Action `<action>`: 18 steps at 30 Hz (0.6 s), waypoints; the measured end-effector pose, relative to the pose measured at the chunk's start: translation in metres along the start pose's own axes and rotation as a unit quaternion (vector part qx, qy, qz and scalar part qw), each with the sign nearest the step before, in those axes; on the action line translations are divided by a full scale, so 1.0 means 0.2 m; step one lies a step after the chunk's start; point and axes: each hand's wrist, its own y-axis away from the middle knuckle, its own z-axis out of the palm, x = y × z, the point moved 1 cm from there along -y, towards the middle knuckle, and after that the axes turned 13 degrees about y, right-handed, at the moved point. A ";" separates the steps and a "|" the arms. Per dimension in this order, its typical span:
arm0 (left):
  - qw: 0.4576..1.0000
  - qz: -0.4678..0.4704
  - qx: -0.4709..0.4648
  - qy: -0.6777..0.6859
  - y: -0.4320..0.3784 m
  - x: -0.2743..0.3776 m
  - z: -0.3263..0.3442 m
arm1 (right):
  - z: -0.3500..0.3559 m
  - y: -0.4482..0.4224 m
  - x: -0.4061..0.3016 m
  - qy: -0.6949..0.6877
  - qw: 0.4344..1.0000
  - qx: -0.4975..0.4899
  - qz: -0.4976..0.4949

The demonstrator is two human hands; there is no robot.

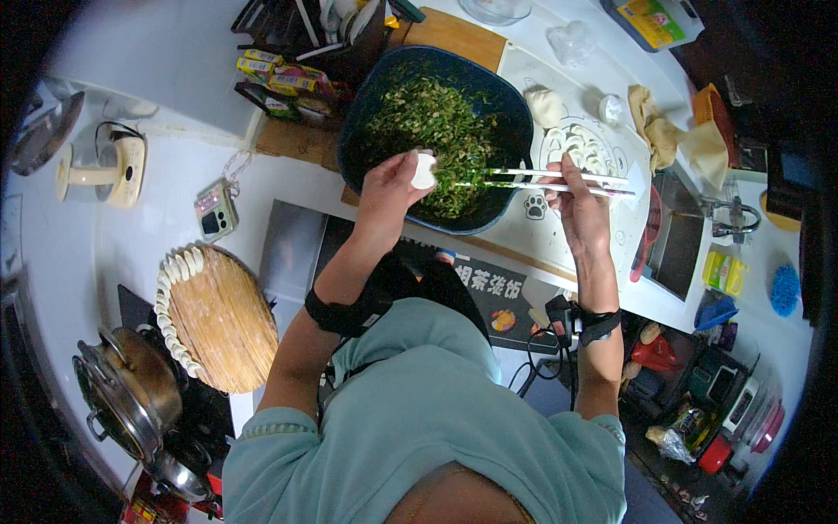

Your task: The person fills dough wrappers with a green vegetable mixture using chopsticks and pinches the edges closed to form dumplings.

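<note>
My left hand (386, 193) pinches a round white dough wrapper (425, 173) over the near left part of a dark blue basin (522, 124). Chopped green filling (435, 111) is heaped inside the basin. A pair of white chopsticks (514, 172) is held in my right hand (581, 213), their tips in the filling beside the wrapper and flecked with green. Just beyond that hand, several floured dough pieces (576, 139) lie in a pile on a white mat (589, 259). A larger dough lump (545, 108) rests by the basin's right rim.
On the left, a round wooden board (229, 321) carries several shaped dumplings (164, 311) along its edge. Stainless pots (141, 386) stand nearer me; a phone (216, 213) lies farther off. A sink (674, 242) and yellow-green bottle (725, 274) are at right.
</note>
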 end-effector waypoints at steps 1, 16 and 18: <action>0.999 -0.030 0.000 0.031 0.00 0.00 0.03 | 0.01 0.01 -0.03 0.007 1.000 0.005 -0.014; 0.989 0.067 -0.039 -0.124 0.04 -0.07 0.13 | 0.18 0.25 -0.24 0.090 0.983 0.050 -0.149; 0.995 0.054 -0.050 -0.067 0.04 -0.06 0.12 | 0.17 0.25 -0.24 0.084 0.984 0.050 -0.152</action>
